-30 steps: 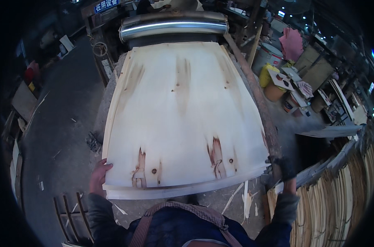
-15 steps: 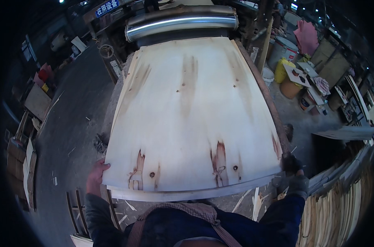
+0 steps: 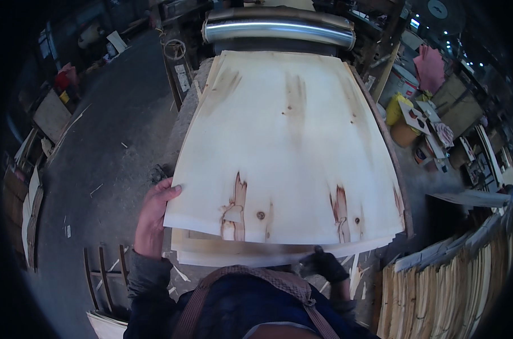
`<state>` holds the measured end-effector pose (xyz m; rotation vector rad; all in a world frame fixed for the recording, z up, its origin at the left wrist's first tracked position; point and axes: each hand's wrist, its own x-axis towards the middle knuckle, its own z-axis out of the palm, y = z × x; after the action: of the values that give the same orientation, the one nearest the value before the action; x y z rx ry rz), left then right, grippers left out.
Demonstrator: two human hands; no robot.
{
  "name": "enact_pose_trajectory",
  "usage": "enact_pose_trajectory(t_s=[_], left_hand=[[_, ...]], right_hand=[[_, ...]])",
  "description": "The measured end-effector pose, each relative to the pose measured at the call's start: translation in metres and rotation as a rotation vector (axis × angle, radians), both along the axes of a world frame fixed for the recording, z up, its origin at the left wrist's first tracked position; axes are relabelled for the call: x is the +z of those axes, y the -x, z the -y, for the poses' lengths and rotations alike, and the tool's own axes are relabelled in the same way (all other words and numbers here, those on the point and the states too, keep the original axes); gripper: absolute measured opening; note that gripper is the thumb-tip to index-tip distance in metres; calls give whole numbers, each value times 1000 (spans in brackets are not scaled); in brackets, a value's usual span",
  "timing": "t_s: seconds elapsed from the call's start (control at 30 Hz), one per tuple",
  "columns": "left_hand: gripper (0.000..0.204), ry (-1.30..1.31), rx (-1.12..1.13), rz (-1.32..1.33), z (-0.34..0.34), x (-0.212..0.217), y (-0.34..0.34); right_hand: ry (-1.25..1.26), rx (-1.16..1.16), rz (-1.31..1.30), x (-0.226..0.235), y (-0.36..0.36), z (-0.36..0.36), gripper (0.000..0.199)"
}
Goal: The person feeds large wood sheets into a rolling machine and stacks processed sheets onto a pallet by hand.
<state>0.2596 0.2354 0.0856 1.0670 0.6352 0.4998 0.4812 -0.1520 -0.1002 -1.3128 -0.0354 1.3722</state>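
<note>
A large pale wood veneer sheet (image 3: 284, 152) with brown streaks, knots and split patches lies on a stack of sheets. My bare left hand (image 3: 156, 212) grips its left edge near the front corner, thumb on top and fingers underneath. That near edge sits a little raised, so the lower sheets (image 3: 228, 250) show below it. My right hand (image 3: 324, 266), in a dark glove, is just past the stack's front edge, right of the middle. It looks open and holds nothing I can see; motion blurs its fingers.
A shiny metal roller (image 3: 279, 34) spans the far end of the stack. Upright veneer sheets (image 3: 437, 288) stand close on the right. Beyond them are buckets and a yellow bag (image 3: 394, 107). A dark metal rack (image 3: 105, 277) stands at lower left, and wood scraps litter the floor.
My right hand has left the sheet's right front corner and swung in toward the middle. My left hand still holds the left edge. The whole view has shifted, with the stack now further right.
</note>
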Motion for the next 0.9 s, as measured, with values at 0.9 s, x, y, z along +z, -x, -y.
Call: enact_pose_trajectory(t_s=[0.9], left_hand=[[29,-195,162,-487,-62,-128,18]], right_hand=[[-122,220,845,58,-8,-51,20]])
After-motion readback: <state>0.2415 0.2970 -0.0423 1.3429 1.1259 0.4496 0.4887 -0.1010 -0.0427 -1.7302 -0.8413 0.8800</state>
